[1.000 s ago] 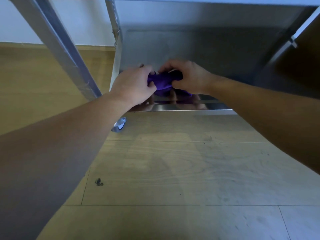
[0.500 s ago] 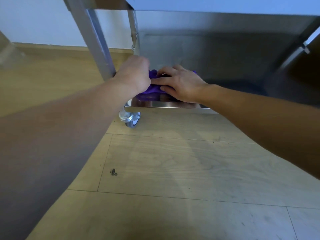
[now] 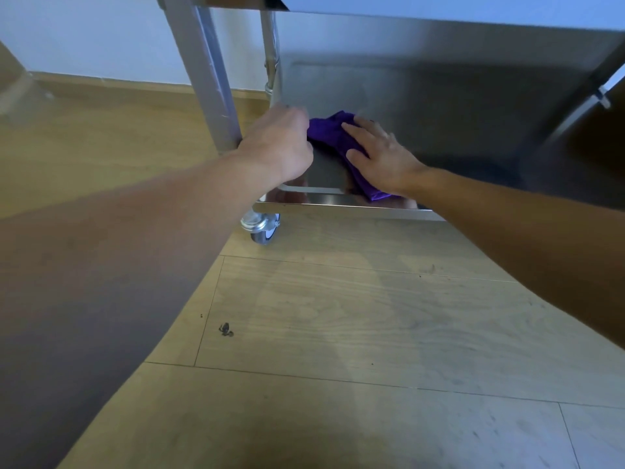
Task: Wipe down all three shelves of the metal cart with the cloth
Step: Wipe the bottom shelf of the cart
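R hand (image 3: 382, 157) flat, fingers straight on cloth (image 3: 326, 130); L hand (image 3: 280, 143) fingers hidden, can't tell.

light wood floor (image 3: 338, 316), white wall (image 3: 84, 35), maybe box (image 3: 13, 86) far left

pale wood plank floor (image 3: 338, 316), small dark scrap (image 3: 226, 330) lying on it, white wall (image 3: 84, 38), wooden skirting (image 3: 101, 84) along its foot

We've got the cloth (image 3: 329, 132), solid deep purple; the shelf (image 3: 439, 130), plain silver-grey; the floor (image 3: 338, 316), pale tan wood-grain planks; the wall (image 3: 101, 38), bluish white.
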Demonstrator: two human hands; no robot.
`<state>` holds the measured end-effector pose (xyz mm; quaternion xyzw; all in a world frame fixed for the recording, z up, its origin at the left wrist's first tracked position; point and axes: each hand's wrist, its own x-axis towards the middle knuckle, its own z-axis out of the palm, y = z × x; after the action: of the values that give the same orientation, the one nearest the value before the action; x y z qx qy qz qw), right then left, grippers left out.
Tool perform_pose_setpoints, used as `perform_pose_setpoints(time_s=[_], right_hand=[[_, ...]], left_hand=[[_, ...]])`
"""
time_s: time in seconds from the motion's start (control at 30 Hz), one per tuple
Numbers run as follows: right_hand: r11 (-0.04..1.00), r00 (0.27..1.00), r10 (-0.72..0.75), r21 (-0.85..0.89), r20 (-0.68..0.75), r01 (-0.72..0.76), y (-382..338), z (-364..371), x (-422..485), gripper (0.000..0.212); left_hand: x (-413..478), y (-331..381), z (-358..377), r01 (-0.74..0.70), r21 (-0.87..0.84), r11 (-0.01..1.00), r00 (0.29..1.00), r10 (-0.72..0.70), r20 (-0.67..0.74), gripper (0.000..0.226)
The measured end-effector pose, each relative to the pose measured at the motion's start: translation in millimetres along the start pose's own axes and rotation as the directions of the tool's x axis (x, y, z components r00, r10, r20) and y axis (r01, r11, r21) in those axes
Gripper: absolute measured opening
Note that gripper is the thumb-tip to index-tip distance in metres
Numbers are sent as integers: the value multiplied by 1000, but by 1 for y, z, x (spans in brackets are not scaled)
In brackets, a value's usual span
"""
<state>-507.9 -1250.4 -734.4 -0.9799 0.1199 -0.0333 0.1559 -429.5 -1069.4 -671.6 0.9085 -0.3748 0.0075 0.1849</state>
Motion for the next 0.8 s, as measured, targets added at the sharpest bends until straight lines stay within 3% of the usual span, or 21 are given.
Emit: perform_pose_setpoints(time_s=[0.07,0.17,0.33,0.53,0.67,0.8], right_hand=[[995,1000,-20,93,17,18,-16,6,7,51],[969,979,-204,140,-22,205,-55,19,10,42],[936,936,-350,31,-26,351,-90,28,4,27],[981,982,-186,-58,-32,184,-56,12,11,41],[992,996,40,-116,-75,-48,6,-6,10,46],[964,948,253,-33,-191,-264,64,-22,-6,45]], left_hand=[[2,0,-2,3,-21,1000,1000,-3,-24,27],[7,-1,-5,54,-81,995,997,-58,-49,29],[10,-4,-5,140,-154,978,984,-155,-90,34],[11,1,0,139,-128,982,979,-156,-132,34],[1,7,17,35,-41,999,996,-38,-81,32],[-15,15,39,-125,21,992,991,124,48,38]])
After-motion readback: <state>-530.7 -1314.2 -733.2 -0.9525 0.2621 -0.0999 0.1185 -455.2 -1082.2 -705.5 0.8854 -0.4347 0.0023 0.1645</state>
